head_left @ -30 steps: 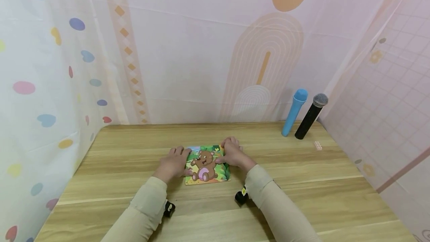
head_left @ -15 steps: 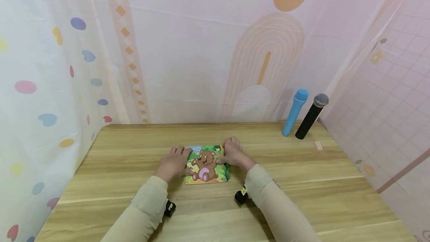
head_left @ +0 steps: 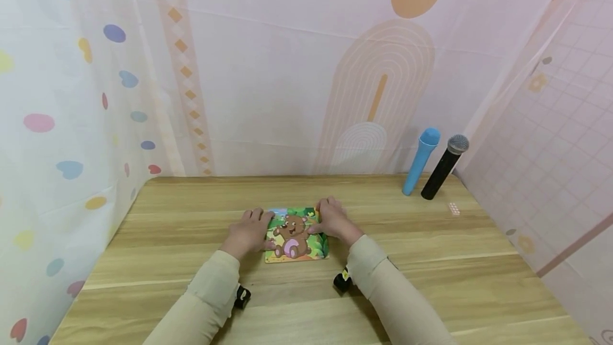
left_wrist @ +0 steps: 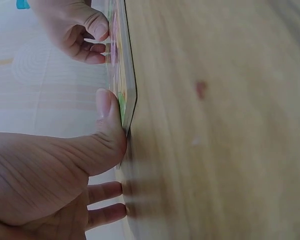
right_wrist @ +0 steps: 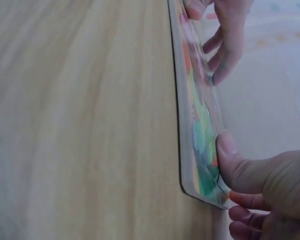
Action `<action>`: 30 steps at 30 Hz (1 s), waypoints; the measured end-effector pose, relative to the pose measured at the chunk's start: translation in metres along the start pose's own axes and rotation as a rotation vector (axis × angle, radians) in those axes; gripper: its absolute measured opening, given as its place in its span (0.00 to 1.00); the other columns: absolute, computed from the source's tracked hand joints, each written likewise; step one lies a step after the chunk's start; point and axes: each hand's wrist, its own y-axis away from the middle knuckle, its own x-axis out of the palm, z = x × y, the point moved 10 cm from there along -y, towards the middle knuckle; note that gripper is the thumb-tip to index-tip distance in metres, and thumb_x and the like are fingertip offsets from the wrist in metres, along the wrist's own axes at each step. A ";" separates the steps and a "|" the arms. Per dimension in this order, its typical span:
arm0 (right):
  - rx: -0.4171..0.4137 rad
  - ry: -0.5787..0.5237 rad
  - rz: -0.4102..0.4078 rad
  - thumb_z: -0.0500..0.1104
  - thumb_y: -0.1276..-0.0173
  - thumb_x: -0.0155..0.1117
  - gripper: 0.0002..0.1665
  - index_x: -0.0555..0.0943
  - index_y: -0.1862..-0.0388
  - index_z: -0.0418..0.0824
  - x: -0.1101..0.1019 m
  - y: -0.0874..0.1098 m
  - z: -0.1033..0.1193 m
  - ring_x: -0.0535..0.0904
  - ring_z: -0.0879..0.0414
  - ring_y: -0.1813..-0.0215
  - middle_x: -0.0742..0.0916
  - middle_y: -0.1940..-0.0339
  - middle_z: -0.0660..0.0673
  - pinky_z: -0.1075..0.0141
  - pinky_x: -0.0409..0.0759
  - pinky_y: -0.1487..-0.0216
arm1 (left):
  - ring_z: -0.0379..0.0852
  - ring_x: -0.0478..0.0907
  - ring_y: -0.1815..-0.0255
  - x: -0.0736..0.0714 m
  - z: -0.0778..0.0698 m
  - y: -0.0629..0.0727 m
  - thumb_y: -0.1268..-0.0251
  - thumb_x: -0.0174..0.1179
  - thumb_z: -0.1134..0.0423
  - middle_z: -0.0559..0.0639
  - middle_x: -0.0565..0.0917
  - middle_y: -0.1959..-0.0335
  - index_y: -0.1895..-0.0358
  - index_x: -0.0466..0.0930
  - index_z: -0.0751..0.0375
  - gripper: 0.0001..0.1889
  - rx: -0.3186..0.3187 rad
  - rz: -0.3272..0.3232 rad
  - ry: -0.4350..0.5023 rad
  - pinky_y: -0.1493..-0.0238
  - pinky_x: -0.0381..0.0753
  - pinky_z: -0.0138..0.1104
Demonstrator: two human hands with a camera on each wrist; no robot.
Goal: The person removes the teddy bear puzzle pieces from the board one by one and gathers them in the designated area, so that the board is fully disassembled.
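Note:
A bear jigsaw puzzle [head_left: 292,243], a thin board with a brown cartoon bear on green, lies flat on the wooden table [head_left: 191,281]. My left hand [head_left: 246,234] grips its left edge, thumb over the top; two of its fingers reach down to the tabletop in the left wrist view. At the right edge my right hand [head_left: 335,220] holds the board, its thumb [right_wrist: 227,145] on the picture and its other fingers curled by the side. Piece seams show on the puzzle [right_wrist: 202,130] in the right wrist view. The board's underside is hidden.
A blue microphone [head_left: 418,166] and a black microphone [head_left: 440,173] with a silver head stand at the back right. Near them lies a small pink-and-white dotted patch [head_left: 454,208]. Patterned curtains [head_left: 268,95] enclose the table's back and sides.
Both hands stay at the puzzle's edges, and the puzzle lies where it was. The head view has shifted very slightly.

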 end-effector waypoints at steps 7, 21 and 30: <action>0.015 0.017 0.029 0.51 0.42 0.81 0.37 0.75 0.43 0.33 0.000 -0.005 -0.004 0.69 0.48 0.47 0.76 0.51 0.42 0.54 0.71 0.42 | 0.67 0.59 0.27 -0.003 -0.002 0.002 0.37 0.67 0.45 0.68 0.61 0.25 0.22 0.59 0.61 0.45 0.009 0.000 -0.004 0.49 0.77 0.66; 0.064 -0.050 0.075 0.49 0.42 0.81 0.38 0.73 0.41 0.30 0.008 -0.009 -0.011 0.68 0.45 0.42 0.75 0.45 0.38 0.52 0.70 0.35 | 0.67 0.58 0.26 -0.002 -0.001 0.004 0.35 0.66 0.45 0.67 0.60 0.24 0.21 0.58 0.59 0.44 -0.003 0.016 -0.017 0.49 0.79 0.64; 0.071 -0.095 0.075 0.47 0.43 0.82 0.37 0.72 0.44 0.30 0.007 -0.010 -0.009 0.65 0.48 0.49 0.73 0.51 0.40 0.54 0.71 0.41 | 0.67 0.59 0.26 -0.002 0.001 0.005 0.36 0.68 0.46 0.68 0.61 0.25 0.22 0.61 0.60 0.44 0.007 -0.020 -0.003 0.49 0.78 0.65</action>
